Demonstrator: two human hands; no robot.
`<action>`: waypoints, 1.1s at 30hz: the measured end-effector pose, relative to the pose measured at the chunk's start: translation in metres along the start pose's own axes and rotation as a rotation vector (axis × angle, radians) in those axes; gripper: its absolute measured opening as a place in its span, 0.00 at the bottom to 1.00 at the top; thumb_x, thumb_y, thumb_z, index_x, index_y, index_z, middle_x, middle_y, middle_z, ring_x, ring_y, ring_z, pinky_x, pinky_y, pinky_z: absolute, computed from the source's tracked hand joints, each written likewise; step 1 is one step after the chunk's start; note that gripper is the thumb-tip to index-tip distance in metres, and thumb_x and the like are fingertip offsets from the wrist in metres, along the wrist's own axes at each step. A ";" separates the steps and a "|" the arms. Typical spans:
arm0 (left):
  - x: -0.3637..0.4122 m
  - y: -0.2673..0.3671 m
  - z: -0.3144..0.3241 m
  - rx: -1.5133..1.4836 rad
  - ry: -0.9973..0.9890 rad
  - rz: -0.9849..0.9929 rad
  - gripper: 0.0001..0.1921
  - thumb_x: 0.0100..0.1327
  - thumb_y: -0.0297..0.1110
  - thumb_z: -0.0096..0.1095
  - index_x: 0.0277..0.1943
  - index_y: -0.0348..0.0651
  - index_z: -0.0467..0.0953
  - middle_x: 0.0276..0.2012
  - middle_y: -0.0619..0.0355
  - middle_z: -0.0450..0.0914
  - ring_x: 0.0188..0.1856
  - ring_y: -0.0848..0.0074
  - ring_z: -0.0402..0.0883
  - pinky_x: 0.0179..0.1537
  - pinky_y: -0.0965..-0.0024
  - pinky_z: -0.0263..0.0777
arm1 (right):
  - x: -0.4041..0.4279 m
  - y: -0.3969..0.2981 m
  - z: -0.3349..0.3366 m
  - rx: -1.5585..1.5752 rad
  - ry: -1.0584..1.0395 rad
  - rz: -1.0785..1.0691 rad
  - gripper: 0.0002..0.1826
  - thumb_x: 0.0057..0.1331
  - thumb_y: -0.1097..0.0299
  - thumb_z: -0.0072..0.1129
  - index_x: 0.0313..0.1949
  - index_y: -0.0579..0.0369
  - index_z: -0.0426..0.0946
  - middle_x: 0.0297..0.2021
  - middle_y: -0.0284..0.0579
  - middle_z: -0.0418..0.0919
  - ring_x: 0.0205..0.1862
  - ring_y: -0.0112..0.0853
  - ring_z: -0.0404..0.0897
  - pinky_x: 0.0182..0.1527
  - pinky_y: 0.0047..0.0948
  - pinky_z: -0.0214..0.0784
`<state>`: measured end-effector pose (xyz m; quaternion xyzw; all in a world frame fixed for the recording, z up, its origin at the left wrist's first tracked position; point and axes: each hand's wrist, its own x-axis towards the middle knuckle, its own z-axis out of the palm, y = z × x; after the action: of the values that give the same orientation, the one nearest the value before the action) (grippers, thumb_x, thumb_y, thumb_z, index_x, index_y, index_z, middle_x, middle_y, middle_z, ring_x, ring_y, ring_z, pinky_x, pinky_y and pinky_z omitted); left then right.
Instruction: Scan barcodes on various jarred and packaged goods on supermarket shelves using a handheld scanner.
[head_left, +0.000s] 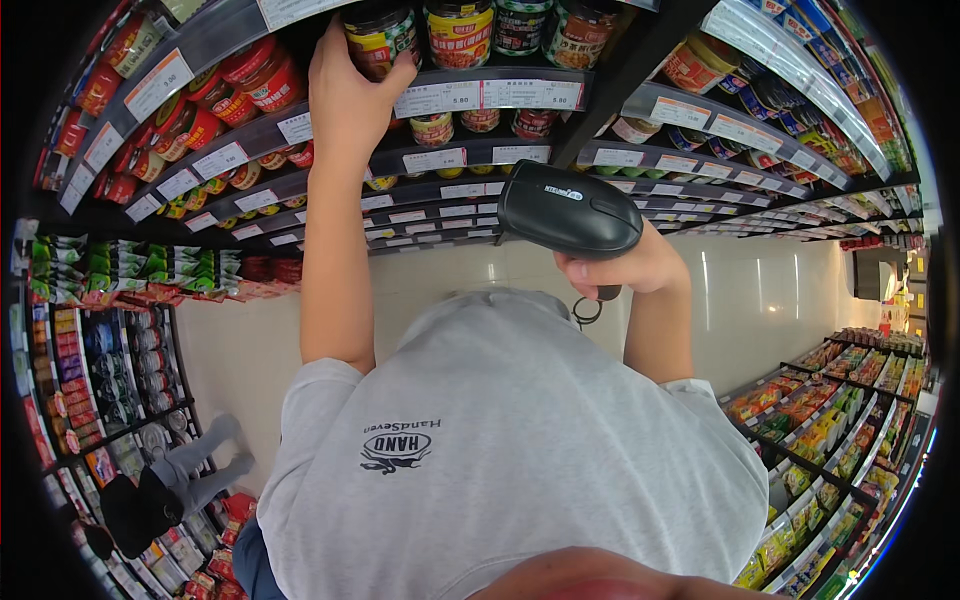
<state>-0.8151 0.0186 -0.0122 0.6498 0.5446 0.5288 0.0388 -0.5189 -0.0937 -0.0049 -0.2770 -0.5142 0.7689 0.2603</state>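
My left hand (351, 105) is raised to the shelf in front of me, its fingers and thumb around a glass sauce jar (381, 39) with a dark lid and a yellow and red label. The jar's base is at the shelf's front edge; whether it touches the shelf cannot be told. Beside it stand a yellow-labelled jar (459, 34), a dark jar (520, 26) and a brown sauce jar (581, 34). My right hand (637, 262) grips a black handheld barcode scanner (570, 210), held level below the price-tag strip. Its handle is mostly hidden by its body.
Price tags (532, 94) line the shelf edge. Red-lidded jars (262, 71) fill the shelf at left. Green snack packets (135, 266) jut out at left. Another person (161, 487) stands behind, lower left. More stocked shelves (817, 420) run along the right. Tiled floor (720, 300) lies below.
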 end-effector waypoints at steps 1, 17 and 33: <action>-0.001 -0.001 0.001 0.017 0.026 0.051 0.37 0.55 0.40 0.77 0.64 0.34 0.67 0.47 0.48 0.81 0.46 0.67 0.82 0.48 0.64 0.76 | 0.001 -0.001 -0.003 0.001 -0.008 0.004 0.16 0.56 0.75 0.68 0.44 0.60 0.75 0.29 0.40 0.80 0.21 0.24 0.77 0.23 0.24 0.68; -0.009 -0.040 -0.030 0.714 0.618 0.089 0.41 0.49 0.52 0.78 0.55 0.27 0.66 0.48 0.41 0.70 0.52 0.47 0.67 0.56 0.52 0.61 | 0.022 0.006 -0.042 0.032 -0.157 0.111 0.16 0.54 0.77 0.71 0.42 0.60 0.77 0.29 0.38 0.80 0.22 0.24 0.76 0.23 0.24 0.67; -0.016 -0.057 -0.052 -0.475 0.622 0.037 0.38 0.47 0.29 0.82 0.59 0.33 0.67 0.53 0.47 0.73 0.56 0.58 0.75 0.57 0.60 0.70 | 0.054 0.028 0.051 0.048 -0.017 0.031 0.22 0.54 0.76 0.70 0.49 0.62 0.75 0.29 0.41 0.79 0.21 0.25 0.76 0.22 0.26 0.67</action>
<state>-0.8886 0.0017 -0.0355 0.4411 0.3812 0.8124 0.0116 -0.5958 -0.0989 -0.0240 -0.2722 -0.4933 0.7873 0.2505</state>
